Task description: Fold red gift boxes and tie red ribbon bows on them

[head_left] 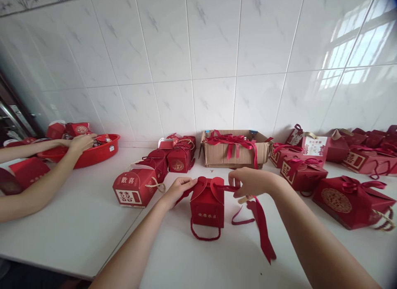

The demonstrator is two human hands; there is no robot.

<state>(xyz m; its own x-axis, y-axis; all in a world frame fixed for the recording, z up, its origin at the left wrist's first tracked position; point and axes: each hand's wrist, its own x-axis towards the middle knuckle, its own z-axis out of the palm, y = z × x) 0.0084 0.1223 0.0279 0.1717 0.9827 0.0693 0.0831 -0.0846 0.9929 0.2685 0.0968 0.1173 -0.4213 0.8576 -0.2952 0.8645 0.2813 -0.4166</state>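
Note:
A small red gift box (207, 206) with gold lettering and a cord handle stands upright on the white table (77, 231) in front of me. My left hand (177, 190) is closed on the box's left top flap and a ribbon end. My right hand (252, 182) pinches a dark red ribbon (262, 227) just right of the box's top. The ribbon runs across the flaps and trails down onto the table to the right.
A cardboard box (232, 153) holding ribbons stands against the tiled wall. Several finished red gift boxes sit at left (135, 189) and right (347, 202). Another person's arms (46, 173) reach toward a red basin (93, 154) at far left.

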